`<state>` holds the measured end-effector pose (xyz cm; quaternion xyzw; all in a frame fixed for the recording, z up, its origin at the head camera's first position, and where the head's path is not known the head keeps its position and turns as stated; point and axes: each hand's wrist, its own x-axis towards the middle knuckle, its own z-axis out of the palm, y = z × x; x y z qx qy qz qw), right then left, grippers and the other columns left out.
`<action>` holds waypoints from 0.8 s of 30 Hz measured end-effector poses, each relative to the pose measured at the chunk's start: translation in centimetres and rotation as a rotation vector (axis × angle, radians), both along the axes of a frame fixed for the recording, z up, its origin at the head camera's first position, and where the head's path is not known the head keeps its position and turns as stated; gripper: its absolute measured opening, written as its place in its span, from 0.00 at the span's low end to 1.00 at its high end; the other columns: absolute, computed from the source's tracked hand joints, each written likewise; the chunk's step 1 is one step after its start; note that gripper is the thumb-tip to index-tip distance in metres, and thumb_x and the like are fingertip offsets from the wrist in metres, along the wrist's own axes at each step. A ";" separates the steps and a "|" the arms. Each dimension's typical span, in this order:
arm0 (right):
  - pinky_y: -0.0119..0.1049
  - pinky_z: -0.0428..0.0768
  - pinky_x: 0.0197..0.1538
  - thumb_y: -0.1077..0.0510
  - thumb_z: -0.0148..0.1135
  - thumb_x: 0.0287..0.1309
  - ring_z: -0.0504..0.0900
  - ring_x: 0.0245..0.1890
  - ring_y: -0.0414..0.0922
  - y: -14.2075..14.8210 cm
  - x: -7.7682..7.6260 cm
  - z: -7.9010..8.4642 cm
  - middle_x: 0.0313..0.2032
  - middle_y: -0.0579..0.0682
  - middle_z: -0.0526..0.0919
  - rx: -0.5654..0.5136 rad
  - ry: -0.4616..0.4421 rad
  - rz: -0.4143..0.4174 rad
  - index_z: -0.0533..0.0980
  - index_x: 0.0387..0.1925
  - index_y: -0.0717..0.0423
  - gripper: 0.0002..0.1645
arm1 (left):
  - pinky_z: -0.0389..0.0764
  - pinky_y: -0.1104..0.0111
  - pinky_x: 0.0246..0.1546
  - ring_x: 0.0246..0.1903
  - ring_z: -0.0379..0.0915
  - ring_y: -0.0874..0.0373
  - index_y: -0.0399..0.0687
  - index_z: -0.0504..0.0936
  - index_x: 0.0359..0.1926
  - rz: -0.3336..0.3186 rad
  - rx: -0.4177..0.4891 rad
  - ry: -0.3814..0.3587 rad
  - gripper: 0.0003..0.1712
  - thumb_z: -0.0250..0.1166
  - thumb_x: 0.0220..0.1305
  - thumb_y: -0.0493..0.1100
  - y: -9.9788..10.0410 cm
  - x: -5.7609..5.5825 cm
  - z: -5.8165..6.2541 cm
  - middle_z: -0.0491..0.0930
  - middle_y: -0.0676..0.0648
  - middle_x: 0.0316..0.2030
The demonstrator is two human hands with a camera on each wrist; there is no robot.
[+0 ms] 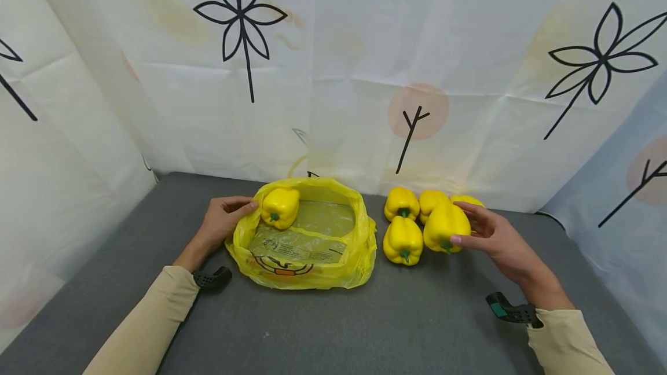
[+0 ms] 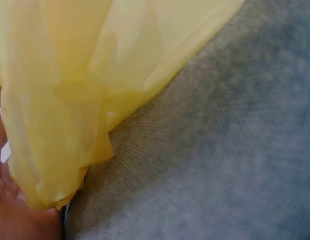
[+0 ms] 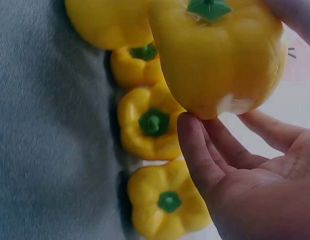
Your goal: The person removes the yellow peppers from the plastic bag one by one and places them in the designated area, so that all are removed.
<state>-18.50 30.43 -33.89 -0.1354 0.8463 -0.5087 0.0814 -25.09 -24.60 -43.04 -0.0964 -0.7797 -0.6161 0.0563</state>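
A yellow plastic bag [image 1: 333, 280] stands on the dark table with its mouth spread wide. My left hand [image 1: 221, 221] pinches its left rim; in the left wrist view the bag's thin film [image 2: 60, 130] hangs beside the palm. Inside, against the left wall, lies one yellow bell pepper [image 1: 281, 207]. To the right, my right hand [image 1: 497, 242] grips another yellow bell pepper [image 1: 446, 227] between thumb and fingertips. In the right wrist view this held pepper [image 3: 220, 60] is raised in front of the others, its green stem showing.
Several more yellow bell peppers sit right of the bag, among them a front one [image 1: 403, 242] and a back one [image 1: 401, 201]. A white patterned cloth [image 1: 354, 132] hangs behind the grey table [image 1: 323, 334]. Black wrist straps [image 1: 513, 310] circle both arms.
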 end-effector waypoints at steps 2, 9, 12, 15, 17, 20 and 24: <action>0.25 0.77 0.51 0.59 0.64 0.70 0.60 0.70 0.68 0.3 0.0 -0.2 0.74 0.66 0.55 -0.002 -0.001 0.009 0.49 0.80 0.60 0.47 | 0.85 0.71 0.41 0.40 0.83 0.64 0.28 0.82 0.57 -0.002 -0.001 0.003 0.23 0.66 0.72 0.45 0.0 0.0 0.0 0.86 0.59 0.41; 0.28 0.79 0.52 0.57 0.65 0.69 0.63 0.68 0.66 0.9 -0.2 -0.7 0.76 0.63 0.53 0.008 -0.019 0.008 0.52 0.79 0.59 0.46 | 0.85 0.70 0.41 0.40 0.83 0.64 0.28 0.82 0.57 -0.005 -0.003 0.010 0.23 0.66 0.72 0.45 0.1 0.1 0.1 0.86 0.58 0.41; 0.30 0.80 0.51 0.58 0.65 0.69 0.64 0.68 0.68 1.1 -0.3 -1.0 0.76 0.66 0.51 0.011 -0.022 0.024 0.52 0.79 0.60 0.46 | 0.85 0.71 0.41 0.40 0.83 0.64 0.28 0.82 0.57 -0.001 -0.007 0.007 0.23 0.67 0.72 0.45 0.1 0.1 0.1 0.86 0.58 0.41; 0.31 0.80 0.50 0.59 0.65 0.69 0.63 0.68 0.70 1.3 -0.5 -1.3 0.75 0.69 0.51 0.005 -0.032 0.039 0.51 0.79 0.61 0.47 | 0.85 0.71 0.41 0.40 0.83 0.64 0.28 0.82 0.57 -0.001 -0.008 0.005 0.23 0.67 0.72 0.45 0.1 0.1 0.0 0.86 0.59 0.41; 0.31 0.80 0.50 0.60 0.65 0.69 0.62 0.68 0.71 1.4 -0.6 -1.5 0.74 0.70 0.51 0.005 -0.043 0.041 0.50 0.79 0.61 0.47 | 0.85 0.71 0.41 0.40 0.83 0.64 0.28 0.82 0.57 -0.001 -0.004 0.005 0.23 0.67 0.72 0.45 0.0 0.1 0.0 0.86 0.59 0.41; 0.36 0.80 0.52 0.59 0.66 0.68 0.62 0.68 0.71 1.5 -0.7 -1.7 0.74 0.70 0.53 0.022 -0.067 0.034 0.50 0.80 0.60 0.48 | 0.85 0.70 0.41 0.40 0.83 0.64 0.28 0.82 0.57 -0.004 0.003 0.006 0.23 0.66 0.72 0.45 0.0 0.1 0.1 0.86 0.59 0.41; 0.51 0.78 0.57 0.58 0.66 0.68 0.58 0.70 0.72 1.6 -0.8 -1.9 0.74 0.70 0.53 0.045 -0.098 0.039 0.49 0.79 0.62 0.49 | 0.86 0.70 0.40 0.39 0.83 0.63 0.27 0.82 0.57 -0.003 0.006 0.005 0.24 0.66 0.72 0.45 0.0 0.0 0.1 0.86 0.59 0.40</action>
